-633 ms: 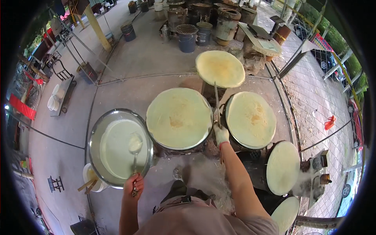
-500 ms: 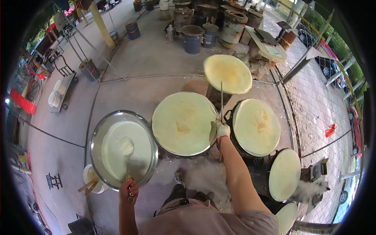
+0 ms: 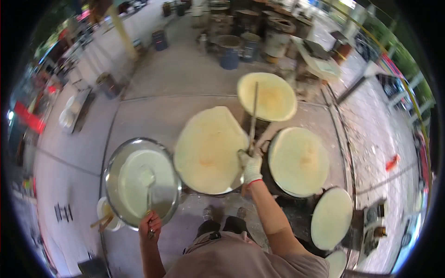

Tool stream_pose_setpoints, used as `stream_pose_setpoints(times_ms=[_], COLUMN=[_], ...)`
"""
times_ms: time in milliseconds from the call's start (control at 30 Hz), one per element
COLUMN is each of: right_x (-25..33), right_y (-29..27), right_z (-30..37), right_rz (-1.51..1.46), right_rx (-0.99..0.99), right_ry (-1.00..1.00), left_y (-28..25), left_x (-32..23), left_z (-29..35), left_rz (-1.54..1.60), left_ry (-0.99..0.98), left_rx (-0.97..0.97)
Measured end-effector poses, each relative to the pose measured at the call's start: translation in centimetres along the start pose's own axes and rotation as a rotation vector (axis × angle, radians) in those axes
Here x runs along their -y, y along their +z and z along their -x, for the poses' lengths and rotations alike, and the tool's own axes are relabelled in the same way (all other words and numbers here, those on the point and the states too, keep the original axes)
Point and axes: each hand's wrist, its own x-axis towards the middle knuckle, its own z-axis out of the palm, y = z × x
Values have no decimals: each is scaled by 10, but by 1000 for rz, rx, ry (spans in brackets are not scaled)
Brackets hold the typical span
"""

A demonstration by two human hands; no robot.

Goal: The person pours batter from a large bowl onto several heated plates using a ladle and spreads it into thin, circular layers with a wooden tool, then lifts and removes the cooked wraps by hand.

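Note:
My left hand (image 3: 150, 225) grips the handle of a ladle (image 3: 147, 177), whose round bowl lies in the pale batter (image 3: 134, 171) of a wide metal basin (image 3: 109, 185). In a white glove with a red cuff, my right hand (image 3: 251, 167) is closed around a long, thin scraper-like stick (image 3: 254, 109) pointing away from me. Its fingers touch the right edge of a big thin pancake (image 3: 208, 153) on the middle griddle. The pancake sits askew, its far edge drawn to a point. Bare griddle metal (image 3: 237, 184) shows at the near right.
More round pancakes lie on griddles: one at the far right (image 3: 268, 95), one right of my gloved hand (image 3: 299, 162), another nearer me (image 3: 331, 217). Left of the basin stands a white bucket (image 3: 104, 211) with wooden sticks. Blue buckets (image 3: 228, 53) and drums stand behind.
The gloved hand has moved left and nearer, onto the pancake's edge. The middle pancake has shifted and lost its round outline, baring some griddle. My left hand stays on the ladle.

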Motion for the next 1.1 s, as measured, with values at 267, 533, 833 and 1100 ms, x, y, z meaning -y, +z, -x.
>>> stream_pose_setpoints(times_ms=[267, 533, 833, 1100], right_x=[1, -23, -79, 99], right_y=[-279, -421, -450, -340], right_z=[-73, -106, -116, -117], right_rz=[-216, 671, 232, 61], right_rx=[-348, -552, -540, -317], right_ry=[53, 315, 264, -33], left_y=[18, 90, 111, 74], left_x=[74, 133, 133, 79], left_z=[-28, -44, -46, -36], left_rz=[-42, -120, -204, -151], left_ry=[-34, -64, -61, -99], left_rx=[-20, -11, -53, 0])
